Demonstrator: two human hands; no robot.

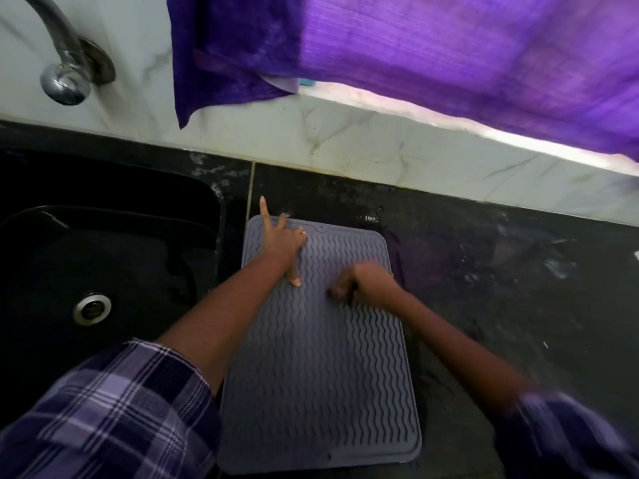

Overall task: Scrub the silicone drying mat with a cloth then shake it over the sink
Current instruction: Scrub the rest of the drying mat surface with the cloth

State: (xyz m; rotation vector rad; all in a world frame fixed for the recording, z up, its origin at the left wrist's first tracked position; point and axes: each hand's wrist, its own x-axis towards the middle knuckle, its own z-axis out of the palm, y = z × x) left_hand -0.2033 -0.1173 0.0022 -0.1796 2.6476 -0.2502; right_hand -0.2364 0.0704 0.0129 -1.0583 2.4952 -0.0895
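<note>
The grey silicone drying mat, ribbed with wavy lines, lies flat on the black counter just right of the sink. My left hand presses on its far left corner with fingers spread; the index finger points past the mat's edge. My right hand is a blurred fist on the mat's upper right part. A small dark piece of cloth shows under its fingers, and a dark purple smear trails beside it at the mat's right edge. Most of the cloth is hidden by the fist.
The black sink with its steel drain is at the left, and the chrome tap is mounted on the marble wall above. Purple towels or curtains hang over the ledge behind. The wet black counter extends right.
</note>
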